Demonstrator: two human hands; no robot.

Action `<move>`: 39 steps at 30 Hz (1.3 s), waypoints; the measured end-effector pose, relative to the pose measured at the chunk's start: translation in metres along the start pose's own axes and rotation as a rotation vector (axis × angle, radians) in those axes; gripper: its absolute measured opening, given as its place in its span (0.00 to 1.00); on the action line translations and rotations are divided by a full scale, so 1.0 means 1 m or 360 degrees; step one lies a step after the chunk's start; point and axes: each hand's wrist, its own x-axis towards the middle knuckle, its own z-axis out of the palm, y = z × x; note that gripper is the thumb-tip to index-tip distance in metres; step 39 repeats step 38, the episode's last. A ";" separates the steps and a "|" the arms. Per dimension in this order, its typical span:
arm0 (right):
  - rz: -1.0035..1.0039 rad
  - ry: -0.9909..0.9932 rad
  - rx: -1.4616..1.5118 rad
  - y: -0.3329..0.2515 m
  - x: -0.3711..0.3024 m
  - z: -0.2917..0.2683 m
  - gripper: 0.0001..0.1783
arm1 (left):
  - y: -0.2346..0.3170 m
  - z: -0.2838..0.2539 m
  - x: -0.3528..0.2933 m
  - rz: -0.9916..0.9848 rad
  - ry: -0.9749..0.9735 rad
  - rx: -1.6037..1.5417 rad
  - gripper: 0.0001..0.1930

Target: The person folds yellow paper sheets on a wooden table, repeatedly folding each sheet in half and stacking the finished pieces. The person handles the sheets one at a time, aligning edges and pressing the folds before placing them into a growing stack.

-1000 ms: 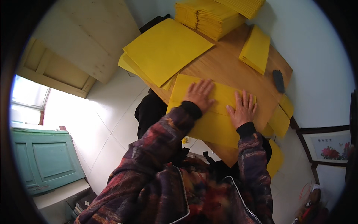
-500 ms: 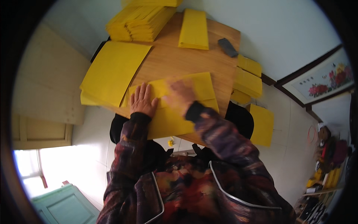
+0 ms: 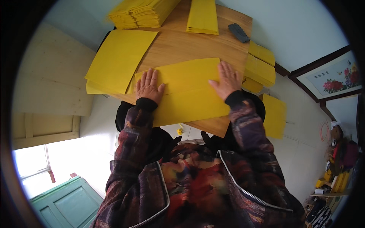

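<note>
A pale wall and a green cabinet are showing at the far left, below a bright window. A stack of large yellow sheets is lying on the left part of a wooden table, its edge hanging over the side. Just right of it, the person's left hand is lying flat, fingers spread, pressing on the left end of a folded yellow sheet that is lying across the near edge of the table. The right hand is lying flat too, fingers together, pressing on the sheet's right end; neither hand is gripping anything. At the table's far edge a thick pile of yellow paper and a narrower folded stack are resting, with a dark grey object near them. More yellow stacks are sitting by the right edge, and a framed flower picture is leaning at the far right.
</note>
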 end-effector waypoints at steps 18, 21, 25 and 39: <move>-0.0586 -0.0210 0.0142 0.012 -0.153 -0.053 0.51 | -0.009 -0.058 -0.085 0.0916 -0.0359 -0.0212 0.40; -0.0659 -0.0140 0.0058 0.017 -0.152 -0.049 0.46 | -0.015 -0.069 -0.104 0.0897 -0.0313 -0.0089 0.42; -0.0753 0.0052 -0.0024 0.030 -0.149 -0.038 0.33 | -0.021 -0.059 -0.109 0.0920 -0.0156 0.0194 0.38; -0.0828 0.0335 0.0413 0.052 -0.129 -0.028 0.20 | -0.046 -0.041 -0.084 0.1103 0.0099 -0.0104 0.30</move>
